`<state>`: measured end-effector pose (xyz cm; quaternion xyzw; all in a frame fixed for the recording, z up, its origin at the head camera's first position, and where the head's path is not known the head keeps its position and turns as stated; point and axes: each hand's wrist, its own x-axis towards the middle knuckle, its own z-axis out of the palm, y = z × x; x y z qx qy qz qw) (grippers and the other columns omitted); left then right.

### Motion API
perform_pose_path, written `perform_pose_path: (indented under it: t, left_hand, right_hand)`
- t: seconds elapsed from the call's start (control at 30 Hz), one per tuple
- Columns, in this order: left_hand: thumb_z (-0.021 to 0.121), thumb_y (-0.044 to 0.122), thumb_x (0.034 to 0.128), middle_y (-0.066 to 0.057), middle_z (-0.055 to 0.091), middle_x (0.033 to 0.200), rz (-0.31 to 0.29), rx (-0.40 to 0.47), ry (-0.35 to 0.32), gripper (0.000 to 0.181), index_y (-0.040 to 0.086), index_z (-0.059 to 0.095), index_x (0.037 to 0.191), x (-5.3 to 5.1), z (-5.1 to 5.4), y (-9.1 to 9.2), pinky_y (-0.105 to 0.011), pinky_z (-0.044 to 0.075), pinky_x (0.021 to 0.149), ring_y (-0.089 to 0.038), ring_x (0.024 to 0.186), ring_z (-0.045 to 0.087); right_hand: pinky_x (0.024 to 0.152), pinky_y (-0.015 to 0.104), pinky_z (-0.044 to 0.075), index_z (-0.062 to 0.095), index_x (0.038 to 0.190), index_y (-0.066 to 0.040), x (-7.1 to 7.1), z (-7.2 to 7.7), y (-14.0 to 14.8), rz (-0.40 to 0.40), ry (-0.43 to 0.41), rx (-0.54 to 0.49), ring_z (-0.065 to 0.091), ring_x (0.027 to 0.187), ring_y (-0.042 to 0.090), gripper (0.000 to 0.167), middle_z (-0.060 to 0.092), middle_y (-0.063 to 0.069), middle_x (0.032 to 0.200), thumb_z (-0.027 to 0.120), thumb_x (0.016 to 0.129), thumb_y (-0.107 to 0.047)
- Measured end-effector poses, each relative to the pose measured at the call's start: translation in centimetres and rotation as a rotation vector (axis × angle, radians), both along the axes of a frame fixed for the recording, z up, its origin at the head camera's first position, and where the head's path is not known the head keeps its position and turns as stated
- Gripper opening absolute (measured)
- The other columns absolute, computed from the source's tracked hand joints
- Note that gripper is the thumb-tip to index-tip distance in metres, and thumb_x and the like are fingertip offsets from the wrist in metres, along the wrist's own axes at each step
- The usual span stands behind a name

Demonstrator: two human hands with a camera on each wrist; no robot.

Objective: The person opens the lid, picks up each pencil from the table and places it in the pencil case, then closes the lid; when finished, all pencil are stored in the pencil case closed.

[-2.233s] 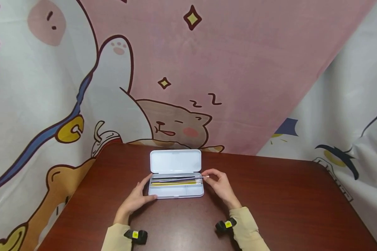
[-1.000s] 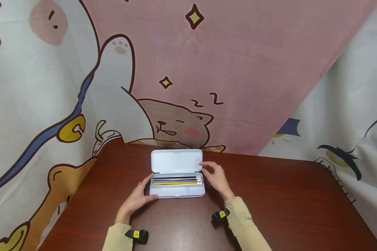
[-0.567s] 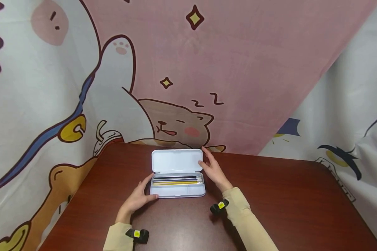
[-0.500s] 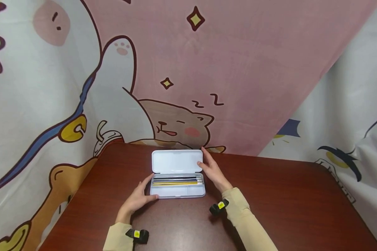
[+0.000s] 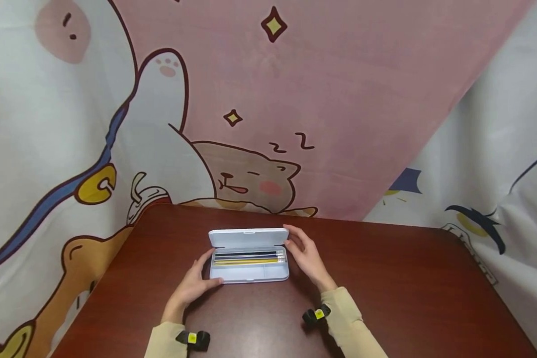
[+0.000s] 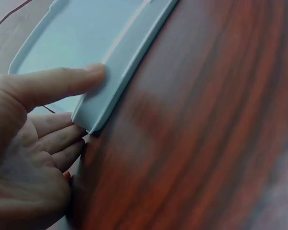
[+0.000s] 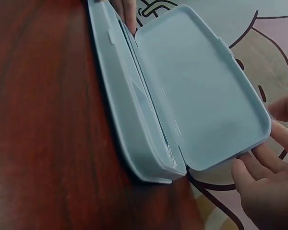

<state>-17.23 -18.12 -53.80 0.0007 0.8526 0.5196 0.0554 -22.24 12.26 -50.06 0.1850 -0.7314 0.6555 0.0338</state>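
A pale blue-white pencil case (image 5: pixel 239 273) lies on the table with its hinged lid (image 5: pixel 248 239) raised and tilted above the back edge. Several pencils (image 5: pixel 246 260), yellow and darker ones, lie side by side in the rear part of the tray. My left hand (image 5: pixel 192 284) holds the case's left end, thumb on the front rim and fingers along the side. In the left wrist view that thumb (image 6: pixel 62 82) presses the rim. My right hand (image 5: pixel 309 257) grips the lid's right edge; the right wrist view shows its fingers (image 7: pixel 261 165) around the corner.
The dark red-brown wooden table (image 5: pixel 407 288) carries the case near its back edge. A cartoon-printed cloth (image 5: pixel 340 99) hangs right behind it. Each wrist wears a black strap with a camera (image 5: pixel 199 340). The front strip of the tray has a small divider.
My right hand placed a pencil among the others, then moved up to the lid's right edge. The lid has swung forward from leaning back. My left hand stays on the case's left end.
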Motion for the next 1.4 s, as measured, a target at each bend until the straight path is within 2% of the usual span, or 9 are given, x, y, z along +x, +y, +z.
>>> perform_pose_path:
  t: [0.33, 0.63, 0.73, 0.83, 0.97, 1.1, 1.2, 1.3, 1.4]
  left_hand:
    - [0.082, 0.012, 0.0733, -0.027, 0.033, 0.148, 0.015, 0.025, 0.007, 0.088, 0.000, 0.034, 0.146, 0.1, -0.1, 0.2, -0.064, 0.012, 0.110, -0.048, 0.139, 0.016]
    - [0.079, 0.013, 0.0778, -0.025, 0.029, 0.151, -0.025, 0.078, 0.044, 0.086, 0.001, 0.030, 0.147, 1.0, 1.5, -1.0, -0.057, 0.018, 0.111, -0.041, 0.141, 0.021]
    - [0.076, 0.013, 0.0817, -0.025, 0.033, 0.149, -0.042, 0.114, 0.089, 0.074, 0.001, 0.037, 0.143, 1.2, 2.2, -1.0, -0.056, 0.021, 0.110, -0.041, 0.140, 0.024]
    - [0.074, 0.014, 0.0854, -0.024, 0.039, 0.145, -0.046, 0.111, 0.133, 0.062, 0.001, 0.044, 0.139, 1.3, 2.6, -0.9, -0.056, 0.025, 0.108, -0.041, 0.138, 0.029]
    - [0.073, 0.014, 0.0862, -0.023, 0.044, 0.142, -0.021, 0.069, 0.147, 0.055, 0.003, 0.050, 0.135, 1.4, 2.5, -0.7, -0.054, 0.030, 0.106, -0.040, 0.135, 0.035]
    - [0.074, 0.012, 0.0850, -0.024, 0.047, 0.140, 0.008, 0.053, 0.148, 0.053, 0.003, 0.053, 0.133, 1.6, 2.2, -0.6, -0.055, 0.032, 0.105, -0.040, 0.132, 0.040]
    - [0.075, 0.014, 0.0847, -0.024, 0.050, 0.137, 0.033, 0.023, 0.150, 0.052, 0.004, 0.054, 0.132, 1.6, 1.8, -0.5, -0.057, 0.034, 0.104, -0.039, 0.129, 0.044]
    - [0.076, 0.015, 0.0838, -0.024, 0.053, 0.134, 0.058, -0.024, 0.157, 0.052, 0.006, 0.056, 0.131, 1.5, 1.5, -0.3, -0.058, 0.036, 0.102, -0.039, 0.126, 0.047]
    - [0.076, 0.014, 0.0837, -0.024, 0.053, 0.134, 0.065, -0.050, 0.168, 0.053, 0.006, 0.056, 0.132, 1.3, 1.4, -0.1, -0.058, 0.038, 0.100, -0.040, 0.125, 0.047]
  right_hand:
    - [0.102, 0.051, 0.039, 0.058, 0.124, 0.003, 3.1, -0.4, 0.4, -0.069, 0.005, 0.028, 0.052, 0.121, 0.035, 0.031, 0.057, 0.022, 0.128, 0.059, 0.093, 0.004]
    - [0.095, 0.059, 0.041, 0.064, 0.105, 0.014, 5.2, 1.6, -0.1, -0.107, 0.059, 0.073, 0.055, 0.112, 0.045, 0.019, 0.061, 0.032, 0.113, 0.061, 0.087, 0.012]
    - [0.096, 0.045, 0.045, 0.067, 0.103, 0.011, 5.4, 1.6, -0.1, -0.163, 0.040, 0.102, 0.057, 0.110, 0.042, 0.017, 0.063, 0.029, 0.112, 0.063, 0.087, 0.010]
    - [0.095, 0.035, 0.045, 0.070, 0.101, 0.006, 5.0, 0.5, 0.1, -0.213, 0.019, 0.109, 0.059, 0.109, 0.036, 0.015, 0.065, 0.023, 0.110, 0.066, 0.087, 0.006]
    - [0.091, 0.035, 0.049, 0.072, 0.101, -0.001, 4.4, -1.6, 0.5, -0.235, -0.010, 0.106, 0.061, 0.103, 0.028, 0.016, 0.067, 0.012, 0.106, 0.070, 0.086, 0.000]
    - [0.092, 0.047, 0.049, 0.070, 0.106, 0.003, 5.0, -0.7, 0.4, -0.236, -0.101, 0.115, 0.059, 0.102, 0.035, 0.021, 0.065, 0.017, 0.109, 0.070, 0.085, 0.002]
    - [0.092, 0.048, 0.047, 0.070, 0.109, 0.002, 5.1, -0.8, 0.5, -0.246, -0.161, 0.143, 0.058, 0.101, 0.035, 0.026, 0.064, 0.018, 0.110, 0.072, 0.083, 0.002]
    - [0.088, 0.039, 0.050, 0.071, 0.109, -0.002, 4.4, -2.7, 1.0, -0.243, -0.149, 0.153, 0.060, 0.098, 0.029, 0.029, 0.066, 0.013, 0.109, 0.075, 0.081, -0.002]
    - [0.084, 0.036, 0.051, 0.071, 0.109, -0.003, 4.0, -3.3, 1.1, -0.242, -0.141, 0.150, 0.060, 0.096, 0.029, 0.030, 0.067, 0.011, 0.107, 0.076, 0.080, -0.003]
